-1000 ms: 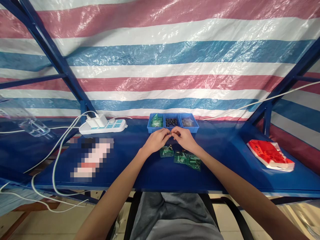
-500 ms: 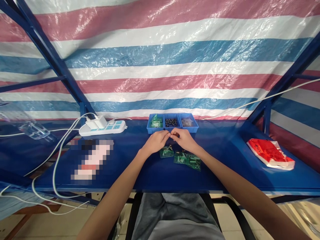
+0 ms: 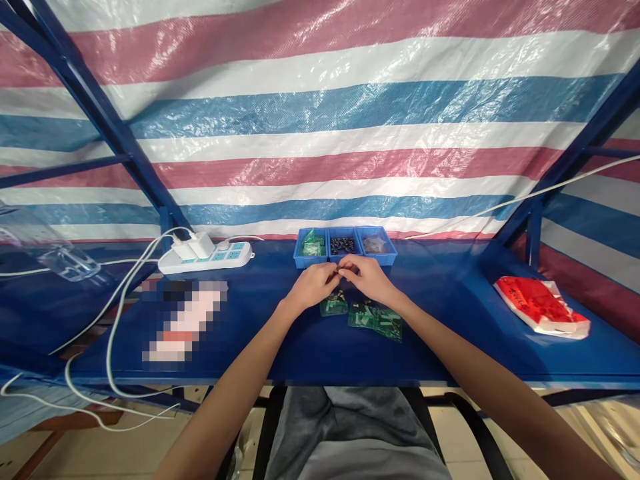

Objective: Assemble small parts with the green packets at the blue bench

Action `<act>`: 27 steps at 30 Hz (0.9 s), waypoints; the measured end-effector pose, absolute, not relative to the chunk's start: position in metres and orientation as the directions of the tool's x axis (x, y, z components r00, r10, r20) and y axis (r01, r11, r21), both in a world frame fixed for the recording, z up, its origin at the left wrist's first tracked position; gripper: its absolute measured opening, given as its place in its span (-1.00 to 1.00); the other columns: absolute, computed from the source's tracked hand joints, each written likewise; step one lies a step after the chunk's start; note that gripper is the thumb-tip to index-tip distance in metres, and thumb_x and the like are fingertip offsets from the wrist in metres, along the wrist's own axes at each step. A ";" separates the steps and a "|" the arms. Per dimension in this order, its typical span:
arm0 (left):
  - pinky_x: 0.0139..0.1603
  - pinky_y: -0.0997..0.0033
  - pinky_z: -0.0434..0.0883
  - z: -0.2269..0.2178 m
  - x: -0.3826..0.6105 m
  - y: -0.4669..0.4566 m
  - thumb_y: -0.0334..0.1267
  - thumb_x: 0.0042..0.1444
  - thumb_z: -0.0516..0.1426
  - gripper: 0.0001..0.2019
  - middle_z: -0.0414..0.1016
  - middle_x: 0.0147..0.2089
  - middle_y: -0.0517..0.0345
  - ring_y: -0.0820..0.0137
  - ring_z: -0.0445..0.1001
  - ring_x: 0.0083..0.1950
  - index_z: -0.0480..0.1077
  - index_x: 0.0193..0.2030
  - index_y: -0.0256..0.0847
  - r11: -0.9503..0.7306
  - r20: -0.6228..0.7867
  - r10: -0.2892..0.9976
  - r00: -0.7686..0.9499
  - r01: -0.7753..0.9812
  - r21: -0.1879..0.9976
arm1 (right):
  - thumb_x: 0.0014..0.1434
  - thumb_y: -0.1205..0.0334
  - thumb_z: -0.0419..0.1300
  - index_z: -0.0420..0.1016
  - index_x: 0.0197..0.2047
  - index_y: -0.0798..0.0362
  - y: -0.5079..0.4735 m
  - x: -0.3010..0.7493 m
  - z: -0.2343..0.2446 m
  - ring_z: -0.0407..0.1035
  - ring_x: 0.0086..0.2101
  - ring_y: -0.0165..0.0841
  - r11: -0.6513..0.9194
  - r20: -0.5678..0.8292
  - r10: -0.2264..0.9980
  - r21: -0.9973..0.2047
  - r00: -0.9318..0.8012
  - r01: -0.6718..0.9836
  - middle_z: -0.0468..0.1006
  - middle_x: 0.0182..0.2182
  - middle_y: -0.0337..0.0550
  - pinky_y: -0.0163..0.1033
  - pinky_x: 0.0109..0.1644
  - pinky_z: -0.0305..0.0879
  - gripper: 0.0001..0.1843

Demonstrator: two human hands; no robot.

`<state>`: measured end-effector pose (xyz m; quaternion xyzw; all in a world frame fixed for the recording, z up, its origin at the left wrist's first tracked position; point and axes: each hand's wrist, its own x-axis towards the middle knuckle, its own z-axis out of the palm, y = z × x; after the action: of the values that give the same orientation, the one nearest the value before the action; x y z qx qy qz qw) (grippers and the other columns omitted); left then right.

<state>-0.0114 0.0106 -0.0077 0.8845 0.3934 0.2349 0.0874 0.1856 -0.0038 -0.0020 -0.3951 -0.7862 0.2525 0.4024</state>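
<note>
My left hand (image 3: 313,285) and my right hand (image 3: 367,279) meet fingertip to fingertip above the blue table (image 3: 300,333), both pinched on a tiny dark part (image 3: 341,270) too small to name. Just under them lie small green circuit boards (image 3: 334,305) and a few more green boards (image 3: 376,319) to the right. Behind my hands stands a blue three-compartment tray (image 3: 346,245) with green pieces on the left, dark parts in the middle and pale parts on the right.
A white power strip (image 3: 206,256) with plugged chargers and white cables (image 3: 120,293) lies at the back left. A blurred-out patch (image 3: 183,320) sits left of centre. A red and white plastic bag (image 3: 543,305) lies at the right. Blue frame posts (image 3: 533,237) stand at both sides.
My hands have stayed together at the same spot with only slight finger movement on the tiny part. Nothing else on the table has moved.
</note>
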 end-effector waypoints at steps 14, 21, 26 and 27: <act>-0.18 0.40 0.36 -0.008 -0.012 0.012 -0.11 0.43 0.01 -0.80 0.43 -0.07 0.10 0.38 0.44 -0.20 0.37 -0.04 -0.15 -0.701 0.444 0.709 0.548 0.619 0.354 | 0.30 0.38 0.06 0.35 -0.37 0.03 -0.001 0.189 -0.004 0.31 -0.44 -0.37 0.532 0.383 0.847 -0.609 -0.369 0.588 0.44 -0.48 -0.26 -0.27 -0.30 0.10 -0.80; -0.07 0.37 0.39 -0.009 -0.011 0.013 -0.20 0.45 -0.05 -0.79 0.46 -0.08 0.09 0.32 0.49 -0.10 0.39 -0.07 -0.15 -0.703 0.443 0.709 0.548 0.595 0.389 | 0.32 0.27 0.14 0.33 -0.33 0.01 0.001 0.190 -0.010 0.33 -0.39 -0.35 0.543 0.378 0.840 -0.586 -0.390 0.601 0.46 -0.41 -0.25 -0.27 -0.30 0.10 -0.86; -0.06 0.35 0.40 -0.008 -0.011 0.014 -0.19 0.47 -0.10 -0.71 0.49 -0.09 0.06 0.29 0.52 -0.09 0.42 -0.05 -0.16 -0.696 0.434 0.715 0.547 0.610 0.378 | 0.35 0.22 0.14 0.37 -0.31 0.01 0.000 0.190 -0.006 0.33 -0.41 -0.35 0.575 0.417 0.818 -0.583 -0.395 0.574 0.47 -0.42 -0.24 -0.26 -0.29 0.12 -0.84; -0.08 0.35 0.40 -0.008 -0.011 0.014 -0.19 0.48 -0.11 -0.70 0.50 -0.09 0.06 0.29 0.52 -0.10 0.43 -0.05 -0.16 -0.699 0.431 0.712 0.554 0.614 0.366 | 0.35 0.22 0.15 0.37 -0.33 0.01 0.000 0.190 -0.006 0.33 -0.42 -0.35 0.574 0.417 0.819 -0.582 -0.394 0.576 0.47 -0.44 -0.25 -0.26 -0.30 0.13 -0.82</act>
<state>-0.0111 0.0138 -0.0083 0.8772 0.3781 0.2831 0.0867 0.1903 -0.0001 -0.0056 -0.4272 -0.8164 0.1750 0.3468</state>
